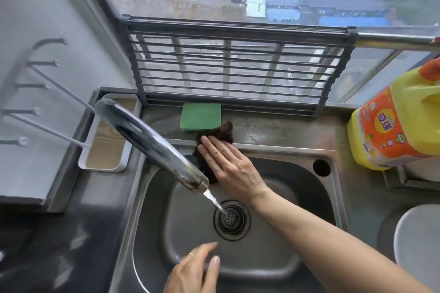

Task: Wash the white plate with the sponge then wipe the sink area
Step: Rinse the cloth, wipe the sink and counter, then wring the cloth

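- Stainless steel tabletop (273,131) runs below a window and holds the sink (285,166); the faucet (152,143) runs water into the drain (232,220).
- Right hand (228,164) lies flat, fingers spread, pressing a dark cloth (221,133) on the sink's back rim, just beside the green sponge (201,116).
- Left hand (194,271) hovers loose and empty above the basin.
- White plate (416,245), likely washed, sits at the far right.
- To wipe well, I'd keep the palm flat and sweep grime toward the basin, around the sponge.
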Available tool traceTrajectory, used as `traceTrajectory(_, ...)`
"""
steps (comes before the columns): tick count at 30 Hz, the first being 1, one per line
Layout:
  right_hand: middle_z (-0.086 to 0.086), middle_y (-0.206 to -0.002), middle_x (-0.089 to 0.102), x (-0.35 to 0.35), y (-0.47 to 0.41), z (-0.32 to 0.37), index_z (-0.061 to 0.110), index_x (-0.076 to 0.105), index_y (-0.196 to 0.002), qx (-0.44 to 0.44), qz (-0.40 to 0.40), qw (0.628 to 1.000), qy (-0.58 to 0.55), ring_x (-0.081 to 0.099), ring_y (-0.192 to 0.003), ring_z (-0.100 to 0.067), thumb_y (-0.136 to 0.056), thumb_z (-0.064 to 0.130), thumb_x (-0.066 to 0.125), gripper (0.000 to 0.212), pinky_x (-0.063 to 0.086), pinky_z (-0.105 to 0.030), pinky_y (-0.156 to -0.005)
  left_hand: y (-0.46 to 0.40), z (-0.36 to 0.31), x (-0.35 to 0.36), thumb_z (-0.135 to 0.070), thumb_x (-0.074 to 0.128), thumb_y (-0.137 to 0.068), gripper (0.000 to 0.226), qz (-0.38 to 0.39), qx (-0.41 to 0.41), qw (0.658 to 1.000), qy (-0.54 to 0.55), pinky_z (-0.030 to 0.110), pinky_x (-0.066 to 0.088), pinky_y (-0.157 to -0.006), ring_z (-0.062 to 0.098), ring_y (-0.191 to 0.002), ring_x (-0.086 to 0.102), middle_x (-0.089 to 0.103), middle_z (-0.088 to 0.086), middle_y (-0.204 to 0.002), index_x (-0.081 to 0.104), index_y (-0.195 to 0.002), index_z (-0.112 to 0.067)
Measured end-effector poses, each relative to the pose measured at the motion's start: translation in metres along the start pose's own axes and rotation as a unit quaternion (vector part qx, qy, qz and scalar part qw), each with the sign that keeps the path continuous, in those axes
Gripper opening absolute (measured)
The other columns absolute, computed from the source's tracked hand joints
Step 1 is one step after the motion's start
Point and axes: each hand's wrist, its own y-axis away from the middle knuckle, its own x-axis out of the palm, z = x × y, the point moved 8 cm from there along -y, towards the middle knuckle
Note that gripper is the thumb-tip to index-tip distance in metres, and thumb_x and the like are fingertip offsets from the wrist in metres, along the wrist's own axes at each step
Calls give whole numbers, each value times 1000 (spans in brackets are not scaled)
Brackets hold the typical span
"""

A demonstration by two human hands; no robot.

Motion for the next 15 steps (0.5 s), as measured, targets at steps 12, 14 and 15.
traceTrajectory(12, -17, -158, 35, -25, 63, -48, 1, 40, -149, 38, -5, 999, 1, 33, -147, -30, -101, -3, 19, 52, 41, -45, -114, -75, -73, -110, -3, 63, -94, 32, -219, 195, 956, -27, 6, 33, -108, 15, -123, 60, 62, 1, -132, 68, -124, -15)
traceTrajectory(14, -16, -159, 35, -19, 56, -30, 1, 41, -149, 15, -10, 1000, -14, 32, -148, -29, -97, -4, 30, 53, 38, -44, -116, -117, -101, -114, -4, 67, -92, 41, -208, 252, 943, -63, 23, 32, -117, 17, -137, 49, 51, 5, -148, 63, -131, -14)
traceTrajectory(15, -15, -159, 35, -17, 54, -23, 1, 41, -149, 6, -6, 1000, -22, 31, -148, -29, -97, -4, 29, 53, 37, -43, -117, -138, -111, -112, -7, 71, -89, 46, -202, 259, 940, -98, 29, 33, -118, 22, -141, 45, 45, 7, -153, 61, -133, -17)
